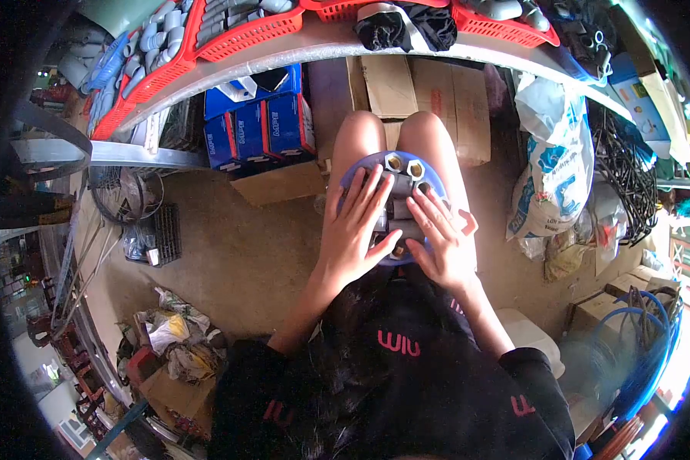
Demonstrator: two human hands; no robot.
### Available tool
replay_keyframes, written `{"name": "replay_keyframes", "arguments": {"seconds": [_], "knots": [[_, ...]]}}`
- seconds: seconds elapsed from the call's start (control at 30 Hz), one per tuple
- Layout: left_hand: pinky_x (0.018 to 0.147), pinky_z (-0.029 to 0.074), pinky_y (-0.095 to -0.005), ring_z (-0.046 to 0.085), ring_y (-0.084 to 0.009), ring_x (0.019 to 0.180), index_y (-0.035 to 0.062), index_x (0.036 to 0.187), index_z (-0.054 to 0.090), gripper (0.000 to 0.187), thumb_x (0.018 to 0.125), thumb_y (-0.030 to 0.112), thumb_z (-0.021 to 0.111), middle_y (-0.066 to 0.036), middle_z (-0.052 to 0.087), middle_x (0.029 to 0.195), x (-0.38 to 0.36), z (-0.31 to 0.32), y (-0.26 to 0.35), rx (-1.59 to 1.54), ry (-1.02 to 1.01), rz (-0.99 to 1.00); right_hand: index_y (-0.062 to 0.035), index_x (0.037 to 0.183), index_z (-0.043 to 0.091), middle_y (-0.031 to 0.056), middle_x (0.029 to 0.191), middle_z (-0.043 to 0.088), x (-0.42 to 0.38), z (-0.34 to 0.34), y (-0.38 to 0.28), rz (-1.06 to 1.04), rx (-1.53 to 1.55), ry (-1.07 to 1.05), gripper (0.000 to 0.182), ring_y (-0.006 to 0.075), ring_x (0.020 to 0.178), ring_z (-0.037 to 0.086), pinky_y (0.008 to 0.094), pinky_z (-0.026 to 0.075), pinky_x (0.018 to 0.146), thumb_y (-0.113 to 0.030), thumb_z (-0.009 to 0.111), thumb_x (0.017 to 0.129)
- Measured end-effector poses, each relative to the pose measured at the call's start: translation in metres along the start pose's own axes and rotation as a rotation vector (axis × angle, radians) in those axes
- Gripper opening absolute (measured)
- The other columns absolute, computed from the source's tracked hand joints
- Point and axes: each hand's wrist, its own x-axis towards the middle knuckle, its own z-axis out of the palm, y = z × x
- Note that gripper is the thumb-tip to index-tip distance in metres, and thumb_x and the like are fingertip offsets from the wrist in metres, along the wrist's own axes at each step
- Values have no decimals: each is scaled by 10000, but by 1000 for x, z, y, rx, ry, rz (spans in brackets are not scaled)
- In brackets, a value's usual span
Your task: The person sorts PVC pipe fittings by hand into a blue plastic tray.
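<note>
A round blue basket [435, 166] rests on my lap, filled with dark grey pipe fittings [408, 208]. Some of the fittings have brass-coloured threaded ends, such as the hex-ended one [415, 169] near the far rim. My left hand [358, 222] lies over the left side of the basket, palm down, fingers stretched across the fittings. Over the right side lies my right hand [439, 234], its fingers also extended and touching the fittings. Neither hand is closed around a piece. Both hands cover part of the basket's contents.
Ahead is a shelf edge [314, 52] with red baskets [251, 37] of grey fittings. Blue boxes [251, 130] and cardboard boxes [456, 103] stand below it. A white sack [553, 184] is at right, coiled blue hose [659, 345] lower right, a scrap-filled box [178, 395] lower left.
</note>
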Motion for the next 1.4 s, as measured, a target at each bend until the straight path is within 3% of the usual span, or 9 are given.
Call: {"name": "replay_keyframes", "arguments": {"seconds": [0.27, 0.4, 0.43, 0.57, 0.8, 1.03, 1.33, 1.37, 1.4], "knots": [[1138, 169, -471, 273, -278, 1434, 85, 1489, 311, 793, 845, 413, 634, -146, 288, 1547, 0, 1, 1, 32, 15, -4, -173, 1430, 454, 84, 1511, 386, 2, 1, -1, -59, 78, 45, 618, 185, 1366, 412, 441, 248, 1044, -252, 643, 847], [1136, 174, -465, 284, -269, 1429, 90, 1490, 310, 797, 842, 416, 639, -138, 293, 1547, -1, 1, 0, -5, 15, -4, -163, 1416, 467, 81, 1446, 456, 5, -8, 2, 14, 214, 103, 596, 192, 1276, 481, 388, 277, 996, -215, 633, 846], [1135, 177, -465, 285, -267, 1429, 91, 1491, 310, 797, 842, 416, 640, -136, 292, 1547, -2, 1, 1, 3, 14, -6, -157, 1385, 500, 75, 1399, 493, 7, -10, 4, 45, 201, 107, 562, 179, 1250, 491, 385, 274, 988, -205, 631, 841], [1130, 190, -465, 289, -262, 1428, 94, 1492, 308, 800, 841, 417, 643, -127, 292, 1550, -2, 2, 1, 20, 14, -6, -136, 1163, 658, 55, 1318, 528, 23, -15, 11, 142, 100, 128, 383, 318, 1302, 386, 474, 254, 1006, -239, 688, 795], [1128, 196, -463, 282, -260, 1432, 95, 1496, 302, 799, 842, 405, 641, -123, 288, 1552, -2, 0, -1, 23, 11, 3, -163, 1011, 713, 18, 1298, 526, 32, -19, 28, 56, 222, 72, 296, 322, 1297, 349, 503, 246, 1023, -300, 745, 751], [1132, 189, -466, 263, -260, 1440, 96, 1501, 287, 813, 838, 402, 645, -124, 282, 1554, 0, -1, 0, 7, 4, -12, -168, 1048, 722, 27, 1320, 512, 30, -10, 19, 135, 224, 82, 334, 312, 1282, 358, 496, 250, 1024, -296, 766, 742], [1146, 176, -463, 243, -268, 1449, 92, 1504, 276, 863, 811, 430, 665, -146, 277, 1552, 3, -9, 7, -39, 43, -21, -175, 1243, 641, 58, 1349, 505, 24, -22, 19, 180, 259, 122, 638, 298, 1284, 379, 513, 285, 1066, -271, 824, 639], [1147, 180, -459, 242, -272, 1449, 84, 1503, 274, 874, 806, 434, 669, -152, 276, 1551, 3, -10, 9, -20, 35, -14, -197, 1294, 595, 67, 1361, 502, 22, -19, 24, 160, 269, 116, 642, 314, 1294, 374, 505, 254, 1047, -392, 782, 711], [1147, 183, -455, 241, -275, 1449, 77, 1502, 272, 884, 802, 437, 673, -157, 275, 1550, 4, -11, 10, -1, 28, -8, -193, 1308, 581, 70, 1375, 495, 22, -20, 24, 154, 283, 133, 637, 318, 1297, 374, 503, 253, 1050, -384, 767, 729]]}}
